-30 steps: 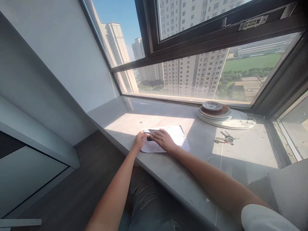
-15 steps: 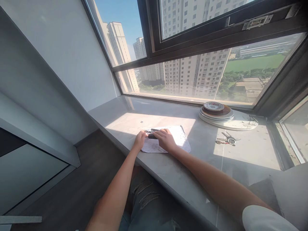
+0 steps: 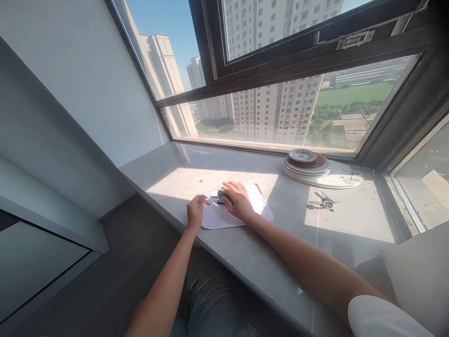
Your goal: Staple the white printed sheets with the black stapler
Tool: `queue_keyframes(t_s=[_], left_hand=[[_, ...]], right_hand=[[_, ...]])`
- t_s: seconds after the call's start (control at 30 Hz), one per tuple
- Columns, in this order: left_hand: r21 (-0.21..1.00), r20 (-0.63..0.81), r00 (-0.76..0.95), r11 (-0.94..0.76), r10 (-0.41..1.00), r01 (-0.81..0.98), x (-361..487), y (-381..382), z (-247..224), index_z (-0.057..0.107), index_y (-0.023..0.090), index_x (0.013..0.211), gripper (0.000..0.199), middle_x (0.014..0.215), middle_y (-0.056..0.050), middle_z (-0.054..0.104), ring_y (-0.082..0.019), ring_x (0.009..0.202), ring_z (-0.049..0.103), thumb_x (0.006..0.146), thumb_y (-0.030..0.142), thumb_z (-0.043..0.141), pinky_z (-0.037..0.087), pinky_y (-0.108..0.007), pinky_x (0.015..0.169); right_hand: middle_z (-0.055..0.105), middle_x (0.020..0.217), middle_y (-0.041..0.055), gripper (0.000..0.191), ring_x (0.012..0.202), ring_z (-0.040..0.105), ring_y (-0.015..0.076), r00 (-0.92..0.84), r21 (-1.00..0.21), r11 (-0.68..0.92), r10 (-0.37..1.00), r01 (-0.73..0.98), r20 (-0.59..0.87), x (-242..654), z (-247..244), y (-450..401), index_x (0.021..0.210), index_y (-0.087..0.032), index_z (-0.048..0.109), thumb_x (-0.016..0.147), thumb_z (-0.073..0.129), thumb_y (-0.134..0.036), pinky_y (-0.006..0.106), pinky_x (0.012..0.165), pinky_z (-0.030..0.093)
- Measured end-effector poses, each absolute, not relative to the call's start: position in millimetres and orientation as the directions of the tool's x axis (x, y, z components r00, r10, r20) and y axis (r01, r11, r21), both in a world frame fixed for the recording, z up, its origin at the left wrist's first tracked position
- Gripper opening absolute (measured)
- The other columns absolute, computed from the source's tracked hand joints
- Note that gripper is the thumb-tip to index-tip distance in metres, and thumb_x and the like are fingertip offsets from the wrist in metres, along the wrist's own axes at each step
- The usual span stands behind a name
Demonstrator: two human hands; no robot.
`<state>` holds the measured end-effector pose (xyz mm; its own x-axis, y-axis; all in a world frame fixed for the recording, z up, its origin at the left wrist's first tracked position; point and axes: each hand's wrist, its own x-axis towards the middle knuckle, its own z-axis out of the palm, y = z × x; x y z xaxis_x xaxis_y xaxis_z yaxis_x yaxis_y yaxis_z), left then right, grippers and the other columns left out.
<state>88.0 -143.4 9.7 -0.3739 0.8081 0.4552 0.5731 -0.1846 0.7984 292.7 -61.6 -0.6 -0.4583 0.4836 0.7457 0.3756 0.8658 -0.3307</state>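
Printed sheets of paper [image 3: 224, 220] lie on the windowsill, lit by the sun. On them is a small black stapler [image 3: 220, 194], its metal part pointing left. My right hand [image 3: 240, 201] curls over its right end, covering much of it. At the left edge of the paper, my left hand [image 3: 195, 213] holds nothing visible; its fingers are slightly bent and apart, with the tips just short of the stapler. Two tiny dark pieces [image 3: 201, 180] rest on the sill beyond the paper.
A stack of plates [image 3: 305, 164] stands on a round white board [image 3: 345, 178] at the back right. In front of it lies a bunch of metal items [image 3: 324, 202], perhaps keys. The sill's front edge runs by my knees, below the window [image 3: 280, 112].
My left hand has let go of the stapler and drawn back left. My right hand has shifted on the stapler, with the fingers more raised. The view has turned slightly right.
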Motion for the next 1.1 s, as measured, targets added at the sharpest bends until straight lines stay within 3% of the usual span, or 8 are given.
queue_keyframes(t_s=[0.1, 0.17, 0.27, 0.5, 0.7, 0.83, 0.97, 1.1], left_hand=[[0.736, 0.479, -0.199, -0.268, 0.855, 0.621, 101, -152, 21, 0.071, 0.023, 0.073, 0.050, 0.068, -0.002, 0.072, -0.020, 0.069, 0.066, 0.106, 0.055, 0.050, 0.051, -0.033, 0.073], [0.724, 0.444, -0.060, -0.318, 0.894, 0.613, 106, -156, 28, 0.063, 0.023, 0.060, 0.056, 0.061, -0.002, 0.066, -0.018, 0.061, 0.061, 0.104, 0.054, 0.051, 0.048, -0.031, 0.066], [0.741, 0.369, 0.025, -0.310, 0.929, 0.595, 110, -160, 36, 0.055, 0.023, 0.050, 0.059, 0.053, -0.001, 0.058, -0.016, 0.054, 0.055, 0.101, 0.052, 0.052, 0.044, -0.030, 0.060], [0.745, 0.336, 0.056, -0.301, 0.940, 0.595, 111, -165, 45, 0.066, 0.023, 0.059, 0.045, 0.056, -0.001, 0.063, -0.017, 0.056, 0.057, 0.098, 0.043, 0.055, 0.047, -0.031, 0.062], [0.715, 0.337, 0.094, -0.319, 0.937, 0.622, 119, -169, 56, 0.070, 0.022, 0.070, 0.044, 0.063, -0.001, 0.066, -0.016, 0.060, 0.059, 0.103, 0.047, 0.056, 0.047, -0.029, 0.063], [0.704, 0.441, -0.032, -0.324, 0.897, 0.632, 106, -163, 57, 0.077, 0.022, 0.107, 0.036, 0.066, 0.001, 0.067, -0.018, 0.065, 0.065, 0.106, 0.050, 0.054, 0.052, -0.029, 0.068], [0.597, 0.432, -0.281, -0.038, 0.857, 0.801, 71, -145, 34, 0.073, 0.022, 0.104, 0.030, 0.087, -0.005, 0.072, -0.024, 0.087, 0.070, 0.106, 0.034, 0.046, 0.055, -0.035, 0.080], [0.269, 0.300, -0.419, 0.346, 0.857, 0.899, 52, -132, 5, 0.071, 0.021, 0.109, 0.019, 0.117, -0.016, 0.068, -0.036, 0.115, 0.063, 0.098, 0.026, 0.056, 0.051, -0.046, 0.094]], right_hand=[[0.067, 0.149, 0.0098, 0.042, 0.136, 0.060, 0.0267, -0.585, -0.110, 0.975, 0.205, 0.194, 0.785, 290, 1, -70, 0.147, -0.028, 0.062, 0.108, 0.050, -0.018, 0.050, 0.115, 0.050], [0.067, 0.148, 0.0085, 0.045, 0.132, 0.063, 0.0252, -0.642, -0.031, 0.992, 0.105, 0.125, 0.759, 288, 0, -74, 0.151, -0.031, 0.060, 0.109, 0.047, -0.018, 0.046, 0.110, 0.054], [0.070, 0.143, 0.0083, 0.049, 0.127, 0.064, 0.0242, -0.662, 0.009, 0.994, 0.063, 0.105, 0.747, 288, -3, -75, 0.153, -0.031, 0.060, 0.109, 0.043, -0.015, 0.045, 0.108, 0.055], [0.073, 0.136, 0.0070, 0.053, 0.115, 0.066, 0.0239, -0.604, 0.054, 0.995, 0.008, 0.083, 0.797, 294, -9, -66, 0.154, -0.033, 0.059, 0.109, 0.041, -0.013, 0.046, 0.103, 0.058], [0.073, 0.139, 0.0092, 0.046, 0.106, 0.070, 0.0243, -0.587, -0.026, 0.990, 0.103, 0.138, 0.803, 296, -2, -64, 0.149, -0.029, 0.063, 0.109, 0.045, -0.015, 0.044, 0.096, 0.058], [0.076, 0.130, 0.0103, 0.035, 0.105, 0.070, 0.0257, -0.429, -0.174, 0.954, 0.267, 0.243, 0.863, 310, 16, -43, 0.139, -0.028, 0.068, 0.109, 0.052, -0.021, 0.045, 0.092, 0.058], [0.077, 0.108, 0.0092, 0.029, 0.099, 0.069, 0.0280, -0.179, -0.428, 0.772, 0.558, 0.470, 0.811, 358, 21, 7, 0.126, -0.024, 0.070, 0.102, 0.054, -0.022, 0.045, 0.088, 0.057], [0.076, 0.094, 0.0097, 0.015, 0.089, 0.069, 0.0293, -0.124, -0.524, 0.476, 0.812, 0.707, 0.570, 409, -8, 58, 0.098, -0.022, 0.071, 0.088, 0.059, -0.021, 0.040, 0.082, 0.053]])
